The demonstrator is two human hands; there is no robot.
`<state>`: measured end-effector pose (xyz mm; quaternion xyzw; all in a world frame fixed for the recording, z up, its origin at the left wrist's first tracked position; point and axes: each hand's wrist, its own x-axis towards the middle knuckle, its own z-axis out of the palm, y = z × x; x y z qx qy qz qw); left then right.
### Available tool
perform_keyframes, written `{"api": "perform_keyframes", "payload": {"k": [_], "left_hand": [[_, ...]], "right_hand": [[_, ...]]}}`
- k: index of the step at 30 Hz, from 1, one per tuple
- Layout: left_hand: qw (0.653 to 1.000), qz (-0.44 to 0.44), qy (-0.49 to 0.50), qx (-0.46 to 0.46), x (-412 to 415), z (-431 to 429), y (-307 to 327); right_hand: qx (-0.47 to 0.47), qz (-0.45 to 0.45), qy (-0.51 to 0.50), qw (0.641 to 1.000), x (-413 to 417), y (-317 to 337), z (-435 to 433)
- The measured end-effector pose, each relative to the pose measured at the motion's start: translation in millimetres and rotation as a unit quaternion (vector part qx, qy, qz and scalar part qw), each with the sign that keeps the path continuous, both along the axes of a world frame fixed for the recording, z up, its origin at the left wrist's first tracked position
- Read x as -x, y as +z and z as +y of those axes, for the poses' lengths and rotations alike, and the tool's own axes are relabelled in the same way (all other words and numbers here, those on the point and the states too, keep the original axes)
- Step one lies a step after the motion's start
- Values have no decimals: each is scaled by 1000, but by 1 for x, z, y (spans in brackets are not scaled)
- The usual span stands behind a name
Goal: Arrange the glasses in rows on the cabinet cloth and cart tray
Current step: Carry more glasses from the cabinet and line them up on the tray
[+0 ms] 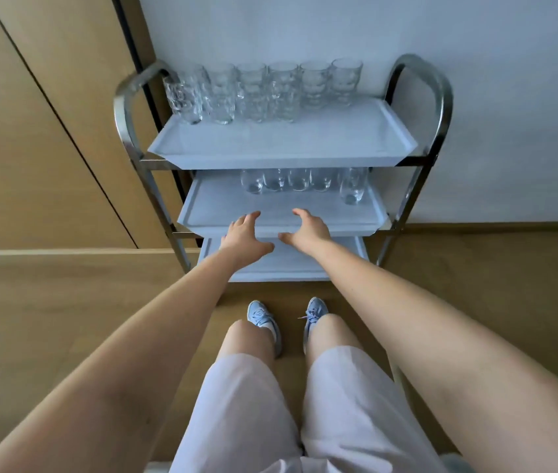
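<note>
While both arms reach down toward the steel cart (439, 107), the left hand (245, 233) and right hand (308, 227) hover at the front edge of the middle tray (216, 208), each grip spread apart and holding nothing. Clear glasses (264, 92) stand in rows along the back of the top tray (305, 141). A single row of glasses on the middle tray (299, 180) sits well behind the fingers. Below, the bottom tray (291, 264) shows beneath the wrists.
</note>
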<state>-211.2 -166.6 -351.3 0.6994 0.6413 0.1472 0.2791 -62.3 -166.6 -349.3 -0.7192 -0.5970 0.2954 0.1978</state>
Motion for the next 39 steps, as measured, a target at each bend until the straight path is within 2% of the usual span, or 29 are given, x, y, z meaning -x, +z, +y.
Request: {"api": "perform_keyframes", "payload": {"k": [5, 7, 11, 16, 24, 28, 32, 39], "left_hand": [[986, 135, -79, -52, -5, -27, 43], [981, 152, -92, -73, -7, -28, 62], [979, 156, -88, -98, -10, -18, 83], [974, 172, -88, -117, -18, 25, 78], [979, 134, -114, -101, -81, 164, 79], [971, 131, -159, -119, -138, 219, 111], [967, 98, -200, -127, -221, 242, 172], [926, 55, -334, -168, -444, 244, 305]], "right_hand": [[46, -159, 117, 979, -7, 34, -31], [33, -179, 127, 975, -15, 53, -32], [-38, -159, 106, 981, -29, 77, -20], [-131, -89, 57, 986, -53, 77, 11], [-155, -90, 56, 982, -112, 77, 145], [-195, -63, 34, 978, -153, 111, 191], [-245, -22, -17, 969, -219, 163, 193], [-179, -135, -172, 959, -451, 279, 130]]}}
